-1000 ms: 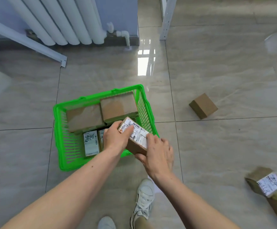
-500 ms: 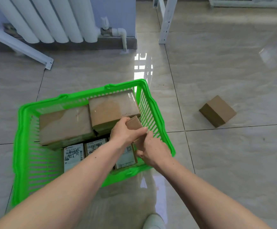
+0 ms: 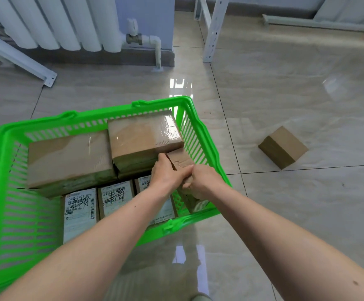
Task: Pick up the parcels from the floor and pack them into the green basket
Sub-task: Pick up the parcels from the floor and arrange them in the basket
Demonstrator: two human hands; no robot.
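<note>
Both hands (image 3: 184,181) closed around parcel (image 3: 180,160) inside green basket (image 3: 1,135)

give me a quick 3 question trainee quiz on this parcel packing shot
1. True or false: both hands grip the same parcel.
2. Where does the plain parcel not yet packed lie? A) on the floor right of the basket B) on top of the radiator C) inside the basket
3. How many label-up parcels show in the basket's near row?

Key
1. True: the left hand and right hand hold the small brown parcel at the right wall of the green basket.
2. A: the loose parcel sits on the floor tiles.
3. Three, the third labelled parcel partly hidden by the left arm.
</note>
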